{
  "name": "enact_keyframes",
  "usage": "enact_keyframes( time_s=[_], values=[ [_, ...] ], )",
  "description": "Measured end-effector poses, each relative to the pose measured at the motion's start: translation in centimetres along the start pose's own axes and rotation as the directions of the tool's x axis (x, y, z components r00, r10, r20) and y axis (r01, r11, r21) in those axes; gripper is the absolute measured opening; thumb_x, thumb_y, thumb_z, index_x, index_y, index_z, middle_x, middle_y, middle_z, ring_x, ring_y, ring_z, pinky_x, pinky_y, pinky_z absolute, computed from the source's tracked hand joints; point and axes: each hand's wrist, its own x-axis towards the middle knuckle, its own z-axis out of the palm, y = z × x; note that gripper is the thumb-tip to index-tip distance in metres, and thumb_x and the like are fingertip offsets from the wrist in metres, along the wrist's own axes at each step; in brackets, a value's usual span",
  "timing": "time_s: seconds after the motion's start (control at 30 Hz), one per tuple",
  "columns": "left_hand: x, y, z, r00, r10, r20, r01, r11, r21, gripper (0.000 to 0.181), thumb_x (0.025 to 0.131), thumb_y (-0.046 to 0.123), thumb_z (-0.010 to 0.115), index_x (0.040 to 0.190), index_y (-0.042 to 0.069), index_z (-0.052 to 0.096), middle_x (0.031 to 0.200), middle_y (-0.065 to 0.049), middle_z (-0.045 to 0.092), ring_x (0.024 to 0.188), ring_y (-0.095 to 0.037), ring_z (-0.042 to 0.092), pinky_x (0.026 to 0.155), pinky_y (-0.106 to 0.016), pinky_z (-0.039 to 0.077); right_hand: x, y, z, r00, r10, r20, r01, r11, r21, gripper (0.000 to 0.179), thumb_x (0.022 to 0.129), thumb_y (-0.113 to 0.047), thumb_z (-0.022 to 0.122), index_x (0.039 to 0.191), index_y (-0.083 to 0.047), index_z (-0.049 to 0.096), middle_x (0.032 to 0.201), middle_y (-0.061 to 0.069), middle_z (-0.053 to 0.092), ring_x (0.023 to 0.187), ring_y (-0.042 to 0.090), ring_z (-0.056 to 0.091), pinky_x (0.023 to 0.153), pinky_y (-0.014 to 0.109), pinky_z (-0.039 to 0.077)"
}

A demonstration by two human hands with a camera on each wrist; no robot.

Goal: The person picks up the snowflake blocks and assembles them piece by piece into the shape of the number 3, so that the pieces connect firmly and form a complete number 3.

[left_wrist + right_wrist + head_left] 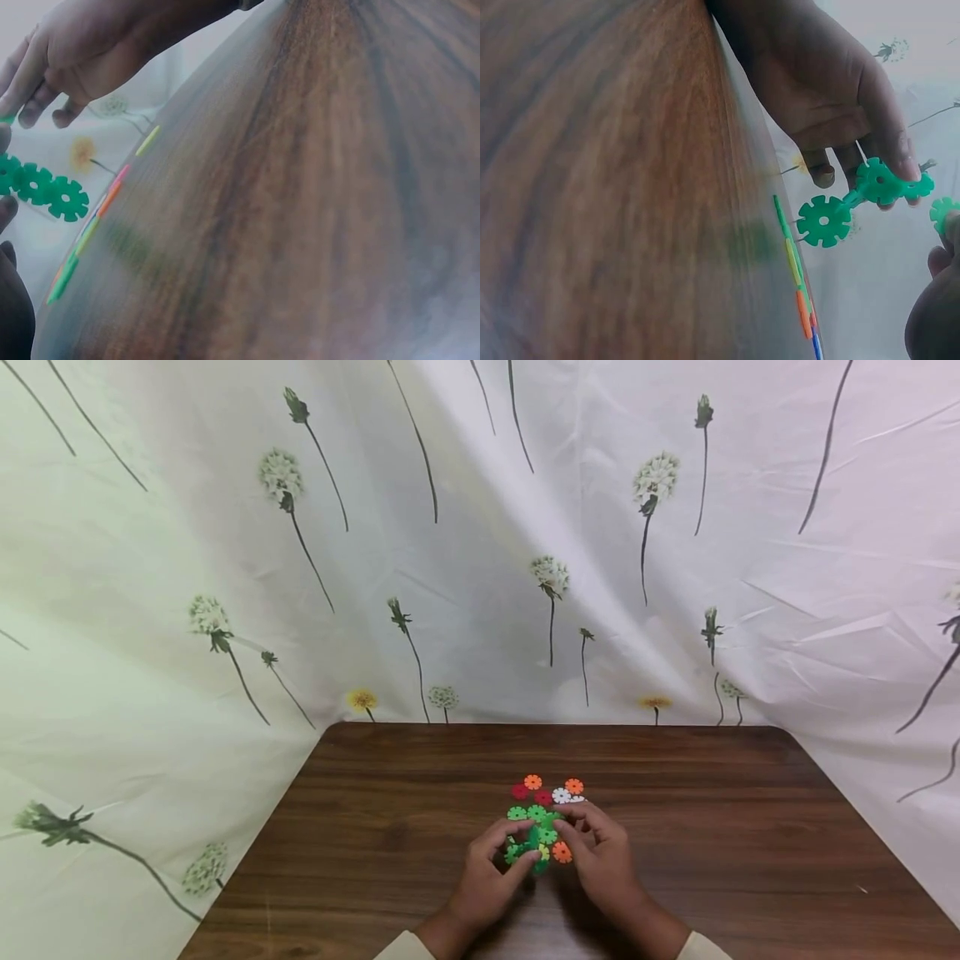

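Observation:
My left hand (483,870) pinches a short chain of joined green snowflake discs (823,221) between thumb and fingers. In the left wrist view the same notched discs (66,199) extend from its fingertips. Facing it, my right hand (606,860) holds a single green disc (943,213) at its fingertips, a small gap apart from the chain. In the right wrist view, only part of this hand shows at the right edge. Between and beyond the hands, loose discs lie on the table, green (536,812), red (521,792) and white (561,795).
Orange discs lie behind the group (532,782) and one (562,852) beside the right hand. The brown wooden table (375,827) reaches back to a white curtain (480,635) printed with dandelions.

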Motion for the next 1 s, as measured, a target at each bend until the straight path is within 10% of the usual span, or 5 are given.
enact_keyframes(
  time_s=[0.4,1.0],
  values=[
    [0.03,-0.62,-0.03,0.997,0.073,0.000,-0.073,0.997,0.024,0.038,0.098,0.001,0.079,0.135,0.010,0.073,0.131,-0.008,0.076,0.122,-0.013,0.072,0.103,-0.039,0.062,0.01,-0.49,0.12,1.000,0.027,-0.008,-0.026,0.999,0.034,0.023,0.094,0.004,0.080,0.110,-0.012,0.080,0.105,0.013,0.082,0.086,0.009,0.070,0.078,0.026,0.052],
    [-0.11,-0.51,-0.24,0.999,0.031,0.014,-0.031,0.998,0.045,0.040,0.100,0.011,0.079,0.139,0.009,0.072,0.137,-0.006,0.076,0.125,-0.014,0.068,0.109,-0.033,0.059,-0.35,0.03,0.22,0.998,-0.044,0.035,0.041,0.996,0.082,0.027,0.091,0.010,0.080,0.114,-0.005,0.082,0.102,0.012,0.081,0.079,0.011,0.062,0.066,0.026,0.054]
  ],
)
